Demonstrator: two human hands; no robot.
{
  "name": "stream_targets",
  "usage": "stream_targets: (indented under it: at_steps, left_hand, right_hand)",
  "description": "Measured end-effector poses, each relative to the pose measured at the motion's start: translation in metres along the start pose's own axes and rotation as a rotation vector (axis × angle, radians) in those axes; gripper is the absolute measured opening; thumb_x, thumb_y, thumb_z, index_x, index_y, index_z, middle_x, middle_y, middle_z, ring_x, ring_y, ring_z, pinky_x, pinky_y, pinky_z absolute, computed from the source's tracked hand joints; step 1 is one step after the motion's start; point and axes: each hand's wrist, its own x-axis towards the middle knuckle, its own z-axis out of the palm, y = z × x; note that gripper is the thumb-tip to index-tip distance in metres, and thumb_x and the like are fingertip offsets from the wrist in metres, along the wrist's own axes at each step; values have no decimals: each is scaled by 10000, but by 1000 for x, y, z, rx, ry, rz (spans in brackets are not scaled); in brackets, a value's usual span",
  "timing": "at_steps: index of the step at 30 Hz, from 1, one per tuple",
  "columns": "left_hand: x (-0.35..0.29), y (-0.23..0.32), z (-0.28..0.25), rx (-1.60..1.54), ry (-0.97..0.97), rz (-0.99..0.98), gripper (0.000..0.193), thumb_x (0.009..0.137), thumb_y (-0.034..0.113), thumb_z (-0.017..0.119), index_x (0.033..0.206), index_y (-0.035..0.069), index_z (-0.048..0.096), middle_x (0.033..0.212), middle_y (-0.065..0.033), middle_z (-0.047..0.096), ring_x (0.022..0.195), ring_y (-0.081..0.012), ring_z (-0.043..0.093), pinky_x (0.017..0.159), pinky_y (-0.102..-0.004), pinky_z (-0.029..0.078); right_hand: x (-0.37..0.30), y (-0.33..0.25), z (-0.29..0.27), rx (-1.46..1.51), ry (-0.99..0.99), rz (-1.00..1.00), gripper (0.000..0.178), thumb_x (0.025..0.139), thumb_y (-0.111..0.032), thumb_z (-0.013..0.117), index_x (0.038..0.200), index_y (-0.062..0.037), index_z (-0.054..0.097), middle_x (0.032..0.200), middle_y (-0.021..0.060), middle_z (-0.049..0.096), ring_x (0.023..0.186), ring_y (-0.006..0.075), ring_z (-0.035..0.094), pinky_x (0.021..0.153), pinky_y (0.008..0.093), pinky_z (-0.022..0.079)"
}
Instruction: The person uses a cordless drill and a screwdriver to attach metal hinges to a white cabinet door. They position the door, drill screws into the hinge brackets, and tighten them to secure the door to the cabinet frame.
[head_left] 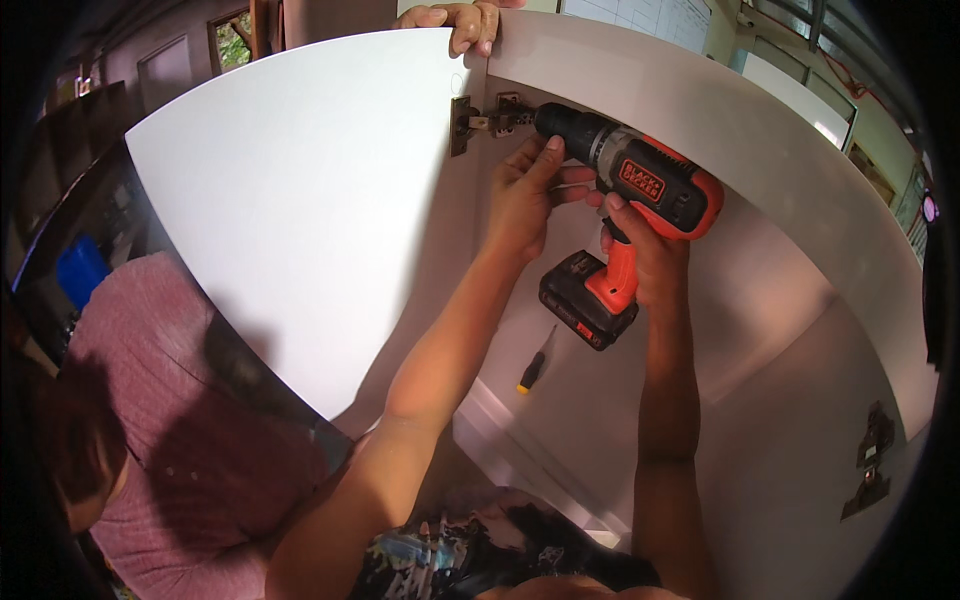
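Note:
My right hand [650, 250] is wrapped round the grip of an orange and black cordless drill [655, 180]. Under the drill's front end is my left hand [530, 200], its thumb against the black chuck and its fingers reaching beneath. The drill points left at a metal hinge [510, 112] in the upper corner of a white cabinet [740, 340]. Where the bit meets the hinge is too small and dark to make out. The hinge's other half [460, 125] is on the edge of a white door panel [310, 200], which stands swung out to the left.
A screwdriver [535, 370] with a yellow-tipped handle lies inside the cabinet. Another hinge [870, 460] is at the lower right. Another person's hand [465, 22] grips the top edge by the door. A person in a maroon shirt [190, 400] is close on my left.

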Motion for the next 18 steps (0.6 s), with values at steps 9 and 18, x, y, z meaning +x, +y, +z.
stream_targets:
  at_steps: [9,18]
  left_hand:
    - [1,-2,-4,-84,-62,-3,381,939,279,599,1150,-35,554,1016,-134,649,795,-210,672,641,-299,559]
    - [-11,0,-31,303,63,176,554,964,289,550,1368,-60,402,1082,-193,654,833,-218,670,671,-304,552]
  right_hand:
    - [-1,2,1,-28,23,-30,147,861,-79,663,982,-15,610,833,44,634,595,102,545,501,254,458]
    - [1,-7,2,95,47,42,221,857,-107,677,1037,-13,591,833,69,640,603,96,550,501,252,457]
